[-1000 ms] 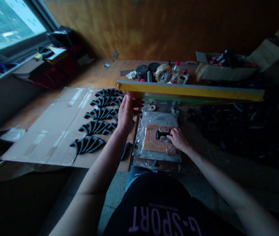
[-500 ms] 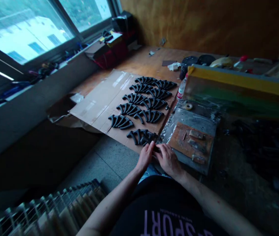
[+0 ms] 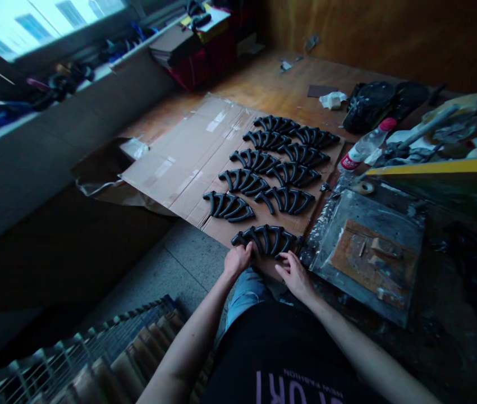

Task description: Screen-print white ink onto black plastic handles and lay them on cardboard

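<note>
Black curved tube-like pieces [image 3: 267, 240] lie side by side in a fan-shaped group at the near edge of a cardboard sheet [image 3: 175, 157]. At the left of this group is my left hand [image 3: 237, 262], its fingers curled closed against the near side of the pieces; whatever they may hold is hidden. My right hand [image 3: 296, 278] is at the group's right end, fingers apart and nothing visible in them, fingertips close to the last piece. Several similar black groups [image 3: 230, 206] lie in two columns farther up the cardboard.
Right of the cardboard are a grey board [image 3: 326, 247] with a brown worn sheet [image 3: 348, 247], a tape roll [image 3: 365, 187] and a red-capped bottle [image 3: 367, 147]. A wire rack [image 3: 65, 350] stands at lower left. Stacked boxes [image 3: 196, 56] stand by the window.
My hands have moved apart, left hand to the left, right hand to the right. The nearest group now shows more pieces, spread in a fan. The view has tilted down and turned right.
</note>
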Motion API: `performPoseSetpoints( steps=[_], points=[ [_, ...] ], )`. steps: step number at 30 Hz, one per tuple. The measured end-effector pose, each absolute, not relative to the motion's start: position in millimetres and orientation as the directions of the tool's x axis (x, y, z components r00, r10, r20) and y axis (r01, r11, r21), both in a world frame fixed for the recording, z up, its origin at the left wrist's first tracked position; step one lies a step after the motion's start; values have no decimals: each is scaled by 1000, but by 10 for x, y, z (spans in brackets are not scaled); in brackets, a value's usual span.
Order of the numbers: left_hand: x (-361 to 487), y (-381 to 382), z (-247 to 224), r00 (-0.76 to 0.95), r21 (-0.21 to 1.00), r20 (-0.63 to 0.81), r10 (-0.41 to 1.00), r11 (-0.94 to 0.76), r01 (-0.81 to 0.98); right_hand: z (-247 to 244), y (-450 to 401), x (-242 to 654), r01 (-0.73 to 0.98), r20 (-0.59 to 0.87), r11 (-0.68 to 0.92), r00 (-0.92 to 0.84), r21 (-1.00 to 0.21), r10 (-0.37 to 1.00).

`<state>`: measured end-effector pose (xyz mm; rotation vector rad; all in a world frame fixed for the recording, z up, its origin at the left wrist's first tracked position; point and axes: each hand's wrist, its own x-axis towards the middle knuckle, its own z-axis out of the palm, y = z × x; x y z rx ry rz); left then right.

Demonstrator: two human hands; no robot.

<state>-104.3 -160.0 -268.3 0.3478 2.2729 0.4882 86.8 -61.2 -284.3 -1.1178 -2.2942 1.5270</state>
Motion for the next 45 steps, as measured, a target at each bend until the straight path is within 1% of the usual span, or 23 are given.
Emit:
performPoseSetpoints(
  steps=[5,9,11,13,15,16,18,20,22,24,26,30,34,38,41,45],
  points=[
    [-1248,-1346,-2661,-623,437,-642,447,881,181,-2813,-631,752,510,-264,156,-656,-846,707],
    [-1346,-1352,-2634,-549,495,-655,519,844,207,-2737,-618,749,513,-305,91,-633,-853,712],
    [-1387,-1517,-2637,-458,547,-692,558,819,173,-2687,-611,820,520,-336,70,-643,-851,688],
    [-1481,-1792,-2672,-355,576,-748,560,814,71,-2659,-614,947,545,-380,61,-655,-836,653],
    [-1675,-2140,-2743,-304,561,-799,519,825,-68,-2684,-634,1107,601,-452,37,-638,-798,624],
    [-1818,-2322,-2788,-314,547,-815,488,826,-136,-2718,-650,1189,638,-496,13,-612,-770,615],
    [-2186,-2660,-2881,-395,530,-821,413,808,-257,-2820,-697,1325,705,-585,-70,-525,-706,618],
    [-2629,-2916,-2959,-501,538,-803,321,752,-381,-2929,-752,1395,736,-661,-192,-421,-649,621],
    [-3091,-3056,-3005,-588,569,-776,228,655,-497,-3008,-807,1382,732,-715,-303,-344,-610,608],
    [-3520,-3082,-3016,-656,613,-741,143,542,-575,-3038,-852,1303,712,-748,-379,-307,-591,589],
    [-3882,-3022,-3001,-704,653,-706,84,464,-599,-3025,-884,1195,695,-764,-429,-273,-577,585],
    [-4357,-2802,-2946,-749,688,-662,30,421,-591,-2944,-927,1028,645,-800,-541,-193,-540,568],
    [-4540,-2646,-2904,-762,703,-646,-49,350,-619,-2864,-945,971,577,-818,-626,-137,-525,559],
    [-4625,-2641,-2875,-756,717,-644,-116,254,-649,-2827,-906,951,549,-831,-659,-131,-514,540],
    [-4735,-2676,-2845,-768,736,-623,-150,220,-640,-2827,-893,943,536,-834,-671,-126,-512,537],
    [-4967,-2638,-2740,-799,784,-568,-198,163,-598,-2927,-988,938,442,-841,-741,-62,-506,537]
  ],
)
